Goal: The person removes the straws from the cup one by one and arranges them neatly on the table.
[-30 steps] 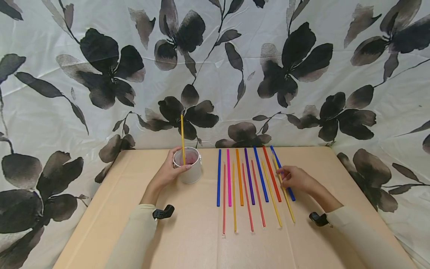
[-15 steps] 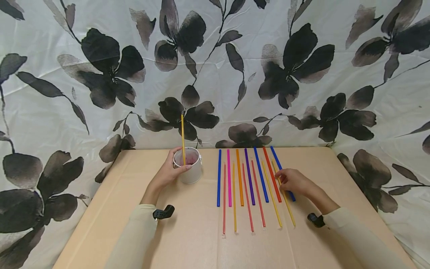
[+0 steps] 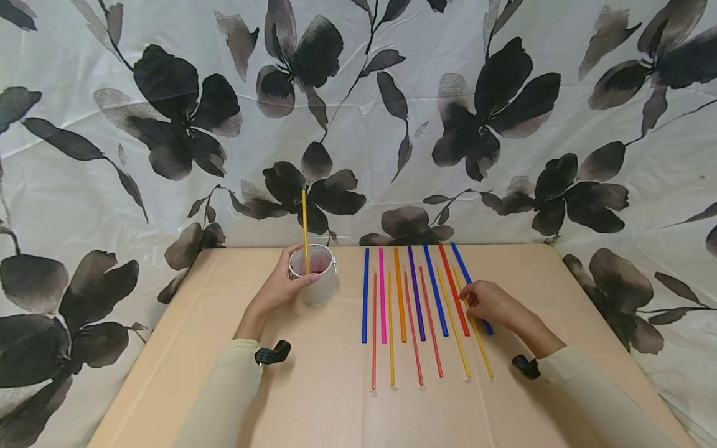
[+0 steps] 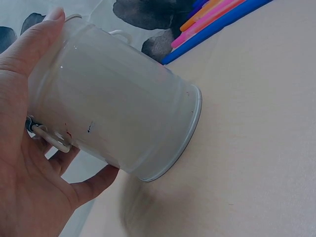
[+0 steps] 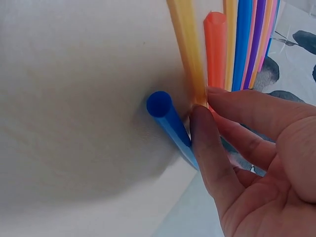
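My left hand (image 3: 284,283) grips a small white pail (image 3: 322,291) at the back left of the table, the thumb at its rim. One thin yellow straw (image 3: 305,230) stands up out of the pail. In the left wrist view the pail (image 4: 123,103) shows paint-like specks and a wire handle end. With thumb and fingertips, my right hand (image 3: 494,303) pinches the rightmost thin yellow straw (image 3: 482,348), which lies across a thick blue straw (image 3: 462,261). The right wrist view shows this pinch on the yellow straw (image 5: 190,49), beside the blue straw's open end (image 5: 159,104).
Left of my right hand lies a row of several straws: thick red (image 3: 452,289), blue (image 3: 435,289), purple (image 3: 416,292), orange (image 3: 399,292) and pink (image 3: 382,292), with thin red and yellow ones between. A flowered cloth (image 3: 392,124) hangs behind the table (image 3: 313,386).
My right hand has shifted slightly left and its fingers have closed in on the yellow straw. The left hand and pail have stayed in place.
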A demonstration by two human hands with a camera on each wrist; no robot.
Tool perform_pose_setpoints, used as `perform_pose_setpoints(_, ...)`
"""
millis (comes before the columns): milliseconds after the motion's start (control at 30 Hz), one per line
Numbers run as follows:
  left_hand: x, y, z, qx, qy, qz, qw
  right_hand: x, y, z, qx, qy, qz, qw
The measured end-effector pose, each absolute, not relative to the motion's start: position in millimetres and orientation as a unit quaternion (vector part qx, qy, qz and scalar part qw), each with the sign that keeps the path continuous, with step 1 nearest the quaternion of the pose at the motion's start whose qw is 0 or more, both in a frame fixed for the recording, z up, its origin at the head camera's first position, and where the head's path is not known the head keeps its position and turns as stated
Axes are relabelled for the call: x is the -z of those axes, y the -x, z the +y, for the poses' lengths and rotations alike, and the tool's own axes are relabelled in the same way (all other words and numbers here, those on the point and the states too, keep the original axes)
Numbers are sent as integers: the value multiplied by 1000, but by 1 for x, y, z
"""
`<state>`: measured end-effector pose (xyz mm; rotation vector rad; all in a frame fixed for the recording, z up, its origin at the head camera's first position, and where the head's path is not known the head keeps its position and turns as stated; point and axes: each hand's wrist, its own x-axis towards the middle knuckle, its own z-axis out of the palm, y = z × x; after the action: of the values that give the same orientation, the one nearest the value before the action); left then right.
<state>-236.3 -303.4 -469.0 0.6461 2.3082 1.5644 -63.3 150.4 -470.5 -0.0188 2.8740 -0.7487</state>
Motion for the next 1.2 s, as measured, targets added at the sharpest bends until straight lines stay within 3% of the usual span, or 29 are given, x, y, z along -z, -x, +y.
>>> perform_pose_setpoints(533,473,238,-304,-536,-217,806,126,463,64,148,239,-15,966,99)
perform_pose_setpoints(900,472,238,-306,-532,-222,808,125,457,68,155,310,9,949,52)
perform_pose_setpoints(1200,438,216,-305,-531,-228,802,152,444,72,144,379,72,922,40)
